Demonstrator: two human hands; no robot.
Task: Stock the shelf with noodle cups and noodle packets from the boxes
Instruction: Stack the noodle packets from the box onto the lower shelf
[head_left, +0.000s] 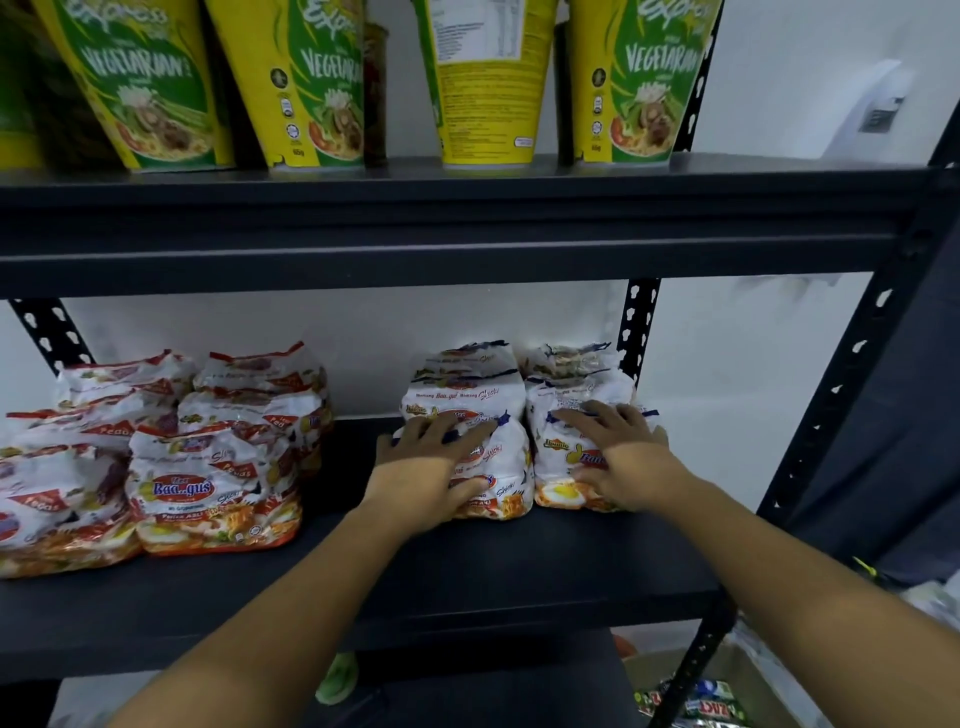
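Two rows of white-and-blue noodle packets stand on the dark middle shelf. My left hand lies with spread fingers on the front packet of the left row. My right hand lies the same way on the front packet of the right row. A pile of red-and-white noodle packets sits at the left of the same shelf. Yellow-green noodle cups stand in a row on the upper shelf.
A black perforated upright frames the shelf on the right. Below right, an open cardboard box holds more packets. A dark gap of bare shelf lies between the two packet groups. A white wall is behind.
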